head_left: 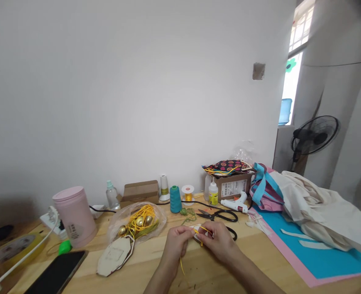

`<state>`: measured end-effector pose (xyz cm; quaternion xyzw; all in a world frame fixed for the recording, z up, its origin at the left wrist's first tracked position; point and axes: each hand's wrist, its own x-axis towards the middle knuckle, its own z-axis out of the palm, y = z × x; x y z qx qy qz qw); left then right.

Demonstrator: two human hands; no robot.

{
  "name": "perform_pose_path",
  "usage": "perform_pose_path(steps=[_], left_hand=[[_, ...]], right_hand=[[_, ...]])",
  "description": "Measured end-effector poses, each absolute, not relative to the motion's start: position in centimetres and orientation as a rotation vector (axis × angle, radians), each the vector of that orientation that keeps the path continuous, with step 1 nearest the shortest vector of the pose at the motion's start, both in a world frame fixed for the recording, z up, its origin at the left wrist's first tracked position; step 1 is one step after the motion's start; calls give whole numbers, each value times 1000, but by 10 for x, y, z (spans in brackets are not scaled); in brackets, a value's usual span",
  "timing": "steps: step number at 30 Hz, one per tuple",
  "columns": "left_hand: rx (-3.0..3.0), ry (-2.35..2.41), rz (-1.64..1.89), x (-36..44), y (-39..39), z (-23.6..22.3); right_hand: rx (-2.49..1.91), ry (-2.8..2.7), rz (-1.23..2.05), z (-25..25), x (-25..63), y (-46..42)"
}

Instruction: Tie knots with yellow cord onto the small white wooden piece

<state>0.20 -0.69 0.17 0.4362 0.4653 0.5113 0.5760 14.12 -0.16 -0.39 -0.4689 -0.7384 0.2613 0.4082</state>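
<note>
Both my hands meet above the wooden table, pinching a thin yellow cord (182, 267) between the fingertips. My left hand (180, 241) is closed on it, and one end hangs down below that hand. My right hand (218, 241) grips the same cord, with a short piece showing above its fingers. What the cord forms between the fingertips is too small to make out. Just behind my right hand lie black-handled scissors (220, 215); another black handle loop (232, 233) shows beside that hand. Some green thread (188, 214) lies behind my left hand.
A plastic bag (160, 222) of yellow cords and gold bells sits left, near octagonal white card pieces (114, 256). A teal thread cone (176, 200), glue bottle (213, 193) and glue gun (235, 203) stand behind. Left are a phone (57, 273) and pink canister (75, 216); blue sheet (318, 253) right.
</note>
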Motion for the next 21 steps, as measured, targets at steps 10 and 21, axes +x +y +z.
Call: perform_pose_path(steps=[10, 21], left_hand=[[1198, 1023, 1177, 3, -2, -8], [1226, 1088, 1284, -1, 2, -13]], right_hand=[[-1080, -1708, 963, -8, 138, 10], [-982, -1938, 1033, 15, 149, 20]])
